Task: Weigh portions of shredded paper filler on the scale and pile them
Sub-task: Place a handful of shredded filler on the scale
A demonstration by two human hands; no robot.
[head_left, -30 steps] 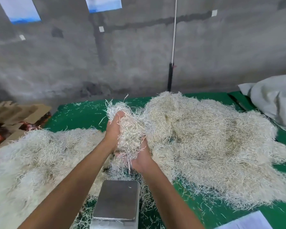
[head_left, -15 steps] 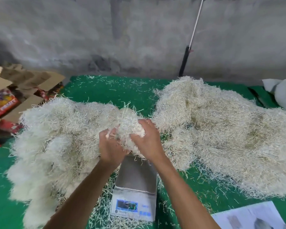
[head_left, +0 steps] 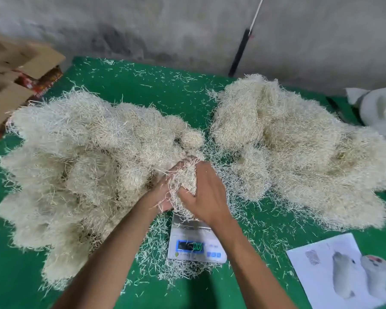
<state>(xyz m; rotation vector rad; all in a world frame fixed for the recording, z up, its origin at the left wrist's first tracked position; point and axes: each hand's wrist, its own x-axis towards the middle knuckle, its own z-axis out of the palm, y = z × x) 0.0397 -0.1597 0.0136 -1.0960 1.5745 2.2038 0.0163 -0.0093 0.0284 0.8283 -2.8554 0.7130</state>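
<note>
Wad of shredded paper filler point(head_left: 184, 181) cupped between left hand point(head_left: 163, 194) and right hand point(head_left: 204, 192), held just above the scale point(head_left: 195, 241), at the gap between the two heaps. Left fingers point(head_left: 176, 169) curled under and around the wad, partly buried in strands; right fingers point(head_left: 188, 192) curled over its near side, thumb side pressing in. Both pinching filler, nothing else.

Handling, judged: very light, springy, no stiffness; compresses easily, expands on release. Strands tangle yet shed freely, so loose ends likely to drop off during transfer. Best taken by scooping from below with both palms and squeezing to a clump, not by pinching single strands. Not fragile, not slippery; static cling or snagging on skin probable.

Materials: filler is thin cream-white paper strips, crinkled, matted into fluffy mounds. Left heap point(head_left: 80, 168) lumpy, in rounded clumps; right heap point(head_left: 299, 152) broader, flatter at edges. Stray strands scattered over green felt-like tabletop point(head_left: 143, 85). Scale has a flat metal platter, white plastic body, blue lit display; digits blurred, unreadable. Printed white sheet point(head_left: 334, 270) near right, cardboard boxes point(head_left: 16, 72) far left, pale cloth bag point(head_left: 379, 108) far right, rough grey concrete wall behind.
</note>
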